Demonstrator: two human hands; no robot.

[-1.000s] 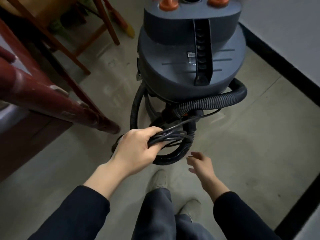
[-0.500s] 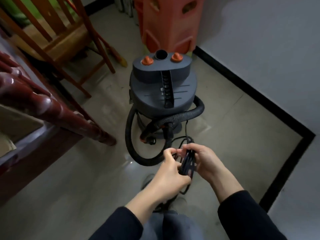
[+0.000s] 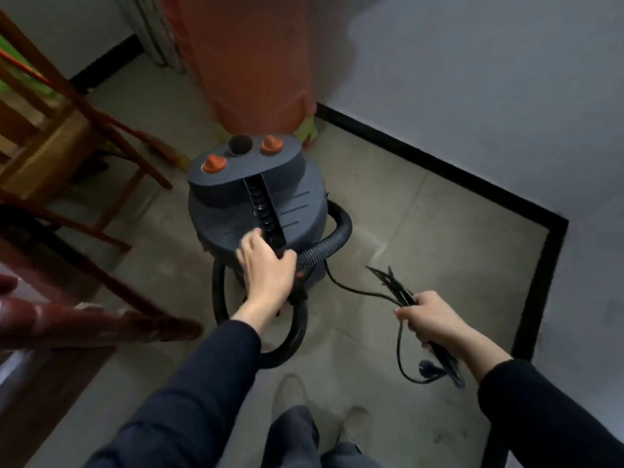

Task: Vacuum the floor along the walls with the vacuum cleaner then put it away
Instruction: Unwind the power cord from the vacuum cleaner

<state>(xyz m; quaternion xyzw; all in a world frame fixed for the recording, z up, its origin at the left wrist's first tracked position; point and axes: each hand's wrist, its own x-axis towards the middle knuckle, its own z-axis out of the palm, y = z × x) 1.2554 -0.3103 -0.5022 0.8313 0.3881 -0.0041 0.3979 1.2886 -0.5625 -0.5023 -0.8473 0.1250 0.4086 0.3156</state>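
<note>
Coiled cord (image 3: 401,295) in right-hand fingers (image 3: 410,319)

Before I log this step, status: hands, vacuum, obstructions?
Left hand resting on vacuum cleaner lid. Right hand grips coiled power cord, plug dangling. Hose looped round base; wooden chair close on left.

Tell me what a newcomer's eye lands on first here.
The dark grey drum vacuum cleaner with orange knobs stands mid-floor, the left hand resting on its lid. The right hand grips a bundled black power cord beside it. A tall orange plastic object stands behind it.
</note>
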